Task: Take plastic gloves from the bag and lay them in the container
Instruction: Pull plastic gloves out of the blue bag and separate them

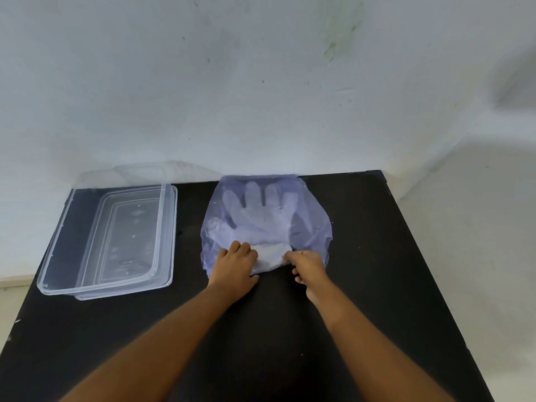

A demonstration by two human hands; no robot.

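My left hand point(235, 264) pins the bag point(307, 210) mouth at frame centre; my right hand point(308, 265) pinches the gloves point(261, 219) cuff—best drawn out slowly toward the container point(58, 242), left.

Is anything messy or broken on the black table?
Nothing looks spilled or broken. The container sits slightly slanted on its lid, and the wall has some stains. The gloves lie inside the bag.
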